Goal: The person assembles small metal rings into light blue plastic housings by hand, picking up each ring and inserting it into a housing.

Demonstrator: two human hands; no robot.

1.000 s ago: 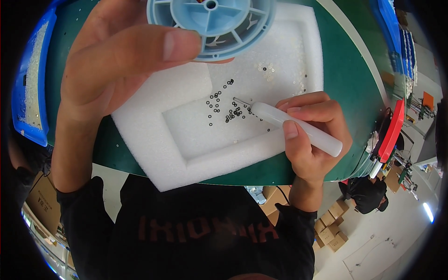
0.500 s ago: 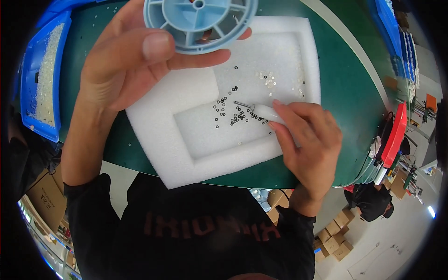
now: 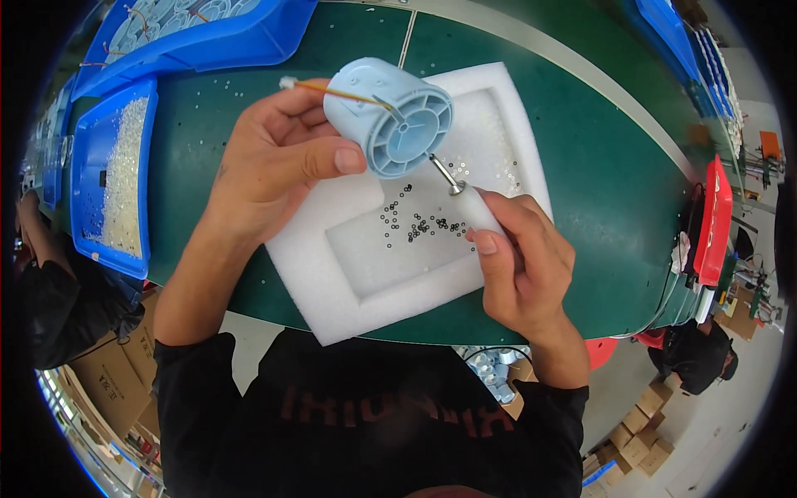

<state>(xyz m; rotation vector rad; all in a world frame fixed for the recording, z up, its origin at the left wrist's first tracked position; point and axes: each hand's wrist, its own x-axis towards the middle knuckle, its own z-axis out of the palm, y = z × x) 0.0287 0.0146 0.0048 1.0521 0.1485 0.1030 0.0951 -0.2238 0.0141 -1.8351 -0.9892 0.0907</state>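
My left hand (image 3: pixel 286 158) is closed round a light blue cylindrical plastic housing (image 3: pixel 386 116), its spoked round end facing me and tilted down to the right. A thin wire lead with a white connector (image 3: pixel 288 83) sticks out from its side. In my right hand (image 3: pixel 527 257) is a white pen-shaped tool (image 3: pixel 483 212) with a metal shaft; its tip touches or nearly touches the rim of the spoked end. Below both lies a white foam tray (image 3: pixel 328 311). Several small black rings (image 3: pixel 423 226) are scattered in it, with pale rings (image 3: pixel 498 172) farther right.
A blue tray (image 3: pixel 83 224) of small translucent parts stands at the left on the green table (image 3: pixel 623 249). Behind it, a larger blue bin (image 3: pixel 249 41) holds similar housings with wires. A red bin (image 3: pixel 712 224) is at the right edge. Another person (image 3: pixel 693 357) is beyond the table.
The housing has come down and turned in my left hand, showing its side and wire. My right hand has brought the tool from over the black rings up to the housing's rim.
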